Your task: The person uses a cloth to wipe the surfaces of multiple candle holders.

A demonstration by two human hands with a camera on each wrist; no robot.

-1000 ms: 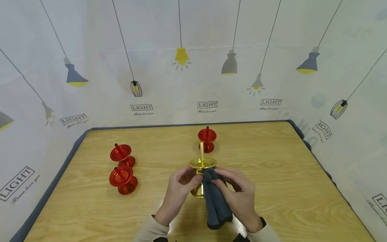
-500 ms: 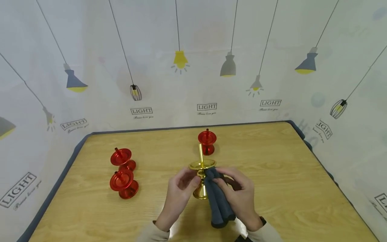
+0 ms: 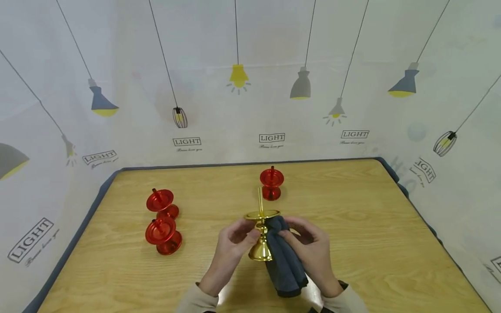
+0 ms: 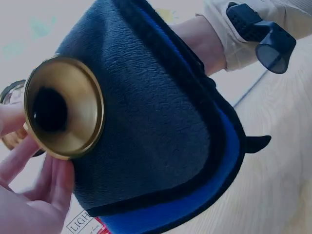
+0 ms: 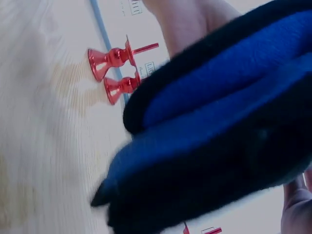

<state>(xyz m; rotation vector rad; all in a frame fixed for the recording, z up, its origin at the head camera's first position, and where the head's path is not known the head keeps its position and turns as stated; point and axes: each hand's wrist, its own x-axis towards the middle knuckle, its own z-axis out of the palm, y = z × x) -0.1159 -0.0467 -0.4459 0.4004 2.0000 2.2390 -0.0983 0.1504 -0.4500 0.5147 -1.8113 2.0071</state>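
My left hand [image 3: 233,245] pinches the stem of a shiny gold candle holder [image 3: 260,250], which has a flared base, a round dish and a thin upright tube. In the left wrist view, the hollow underside of its base [image 4: 87,112] faces the camera. My right hand [image 3: 312,248] grips a folded dark grey cloth [image 3: 283,261] and presses it to the right side of the stem, below the dish. The cloth hangs down past the base; its bright blue inner side [image 5: 204,122] shows in the right wrist view. The cloth hides part of the stem and some right fingers.
Two red candle holders stand at the left of the wooden table [image 3: 372,243], one farther back [image 3: 159,201], one nearer [image 3: 161,231]. A third red candle holder [image 3: 272,179] stands behind the gold one. A lamp-print covering [image 3: 211,100] surrounds the table.
The cloth has shifted slightly right, baring more of the gold base. The gold candle holder's dish now looks flatter to the head camera. Both hands keep their hold.
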